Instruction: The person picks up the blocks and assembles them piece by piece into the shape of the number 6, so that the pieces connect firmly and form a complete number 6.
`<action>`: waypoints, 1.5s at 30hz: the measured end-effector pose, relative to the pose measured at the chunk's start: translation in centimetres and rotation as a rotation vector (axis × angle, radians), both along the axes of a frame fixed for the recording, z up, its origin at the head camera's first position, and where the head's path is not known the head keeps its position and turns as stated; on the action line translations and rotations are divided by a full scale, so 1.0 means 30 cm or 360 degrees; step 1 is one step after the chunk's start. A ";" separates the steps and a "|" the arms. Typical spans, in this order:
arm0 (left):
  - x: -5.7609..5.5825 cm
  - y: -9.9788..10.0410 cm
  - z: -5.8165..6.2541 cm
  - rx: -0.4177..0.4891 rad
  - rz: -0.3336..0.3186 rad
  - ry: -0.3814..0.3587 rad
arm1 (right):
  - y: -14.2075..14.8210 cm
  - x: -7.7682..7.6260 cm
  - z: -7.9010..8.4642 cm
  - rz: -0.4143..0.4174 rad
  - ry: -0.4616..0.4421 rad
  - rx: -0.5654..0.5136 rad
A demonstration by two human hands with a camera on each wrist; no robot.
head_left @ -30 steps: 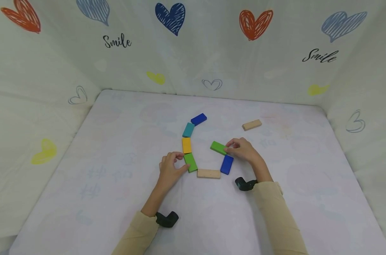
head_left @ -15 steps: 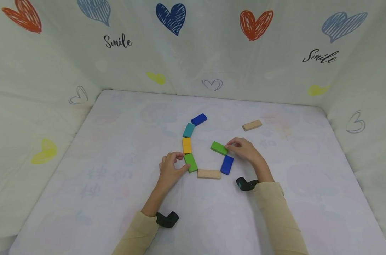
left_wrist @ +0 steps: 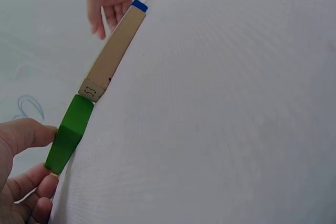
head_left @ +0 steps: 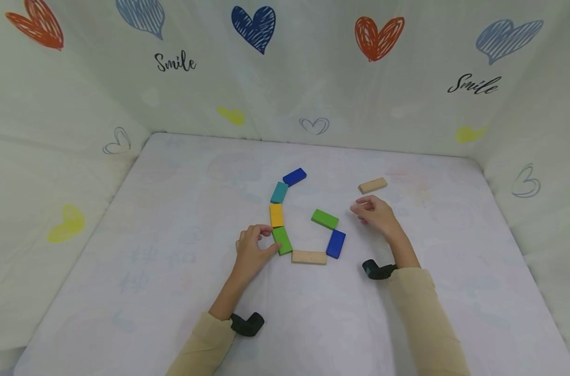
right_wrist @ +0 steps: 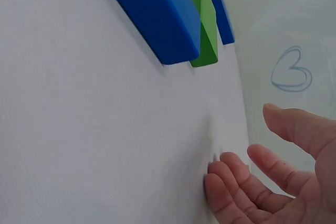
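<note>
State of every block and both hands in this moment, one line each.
Left green block: lying, pinched
Left hand: pinching that block
Right hand: holding nothing, fingers loosely curled
Right green block: lying, unheld
Near blue block: lying, unheld
Near wooden block: lying, unheld
Yellow block: lying
Teal block: lying, unheld
Far blue block: lying, unheld
Far wooden block: lying apart, unheld

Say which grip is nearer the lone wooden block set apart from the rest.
Right. The right grip is just on the near side of the lone wooden block, not holding it; the left grip is farther off, leftward, pinching the left green block.
</note>
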State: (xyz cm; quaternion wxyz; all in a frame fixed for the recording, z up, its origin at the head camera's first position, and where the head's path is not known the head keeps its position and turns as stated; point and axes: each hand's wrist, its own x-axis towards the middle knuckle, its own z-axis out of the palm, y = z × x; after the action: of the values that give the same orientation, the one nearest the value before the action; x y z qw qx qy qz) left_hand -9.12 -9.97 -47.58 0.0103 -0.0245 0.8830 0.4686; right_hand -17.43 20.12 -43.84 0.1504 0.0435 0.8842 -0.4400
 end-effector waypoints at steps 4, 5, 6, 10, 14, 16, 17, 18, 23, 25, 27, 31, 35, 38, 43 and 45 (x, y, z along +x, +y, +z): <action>0.000 0.000 0.000 0.0000 0.0002 -0.0011 | 0.029 -0.012 0.004 -0.0123 0.0035 0.0036; 0.000 0.001 0.000 0.0000 0.0002 -0.0012 | 0.035 -0.016 0.006 -0.0156 0.0033 0.0044; 0.000 0.001 0.001 0.0000 0.0001 -0.0014 | 0.040 -0.019 0.008 -0.0190 0.0033 0.0059; 0.001 0.002 0.003 0.0000 0.0001 -0.0016 | 0.055 -0.038 0.012 -0.0328 0.0033 0.0105; 0.000 0.002 0.004 -0.0003 -0.0002 -0.0013 | 0.058 -0.065 0.011 -0.0413 0.0044 0.0147; 0.000 0.000 0.003 -0.0008 -0.0003 -0.0008 | 0.057 -0.081 0.010 -0.0411 0.0049 0.0172; 0.000 0.000 0.003 -0.0012 -0.0003 -0.0007 | 0.058 -0.090 0.009 -0.0402 0.0048 0.0187; 0.000 -0.001 0.002 -0.0017 -0.0003 -0.0006 | 0.060 -0.099 0.007 -0.0389 0.0038 0.0201; -0.001 -0.002 0.003 -0.0022 0.0002 -0.0004 | 0.071 -0.134 0.003 -0.0316 0.0007 0.0258; -0.001 -0.003 0.004 -0.0019 0.0003 -0.0005 | 0.076 -0.145 0.004 -0.0283 0.0000 0.0284; -0.001 -0.003 0.004 -0.0018 0.0004 -0.0004 | 0.083 -0.155 0.004 -0.0241 -0.0017 0.0281; 0.000 -0.002 0.004 -0.0015 0.0002 -0.0007 | 0.101 -0.174 0.006 -0.0122 -0.0050 0.0256; 0.001 -0.001 0.004 -0.0010 -0.0001 -0.0001 | 0.109 -0.187 0.013 -0.0037 -0.0082 0.0227; 0.001 0.001 0.005 -0.0012 0.0001 0.0002 | 0.112 -0.193 0.017 -0.0004 -0.0083 0.0215; 0.002 0.003 0.007 -0.0014 0.0000 0.0001 | 0.113 -0.196 0.024 0.0011 -0.0072 0.0187; 0.002 0.003 0.008 -0.0015 0.0000 0.0003 | 0.113 -0.195 0.028 0.0015 -0.0071 0.0177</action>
State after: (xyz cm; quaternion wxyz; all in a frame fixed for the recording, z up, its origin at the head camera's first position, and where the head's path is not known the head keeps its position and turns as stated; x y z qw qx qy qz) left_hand -9.05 -9.88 -47.33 0.0094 -0.0242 0.8851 0.4646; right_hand -23.28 23.49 -43.01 0.1695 0.0575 0.9039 -0.3885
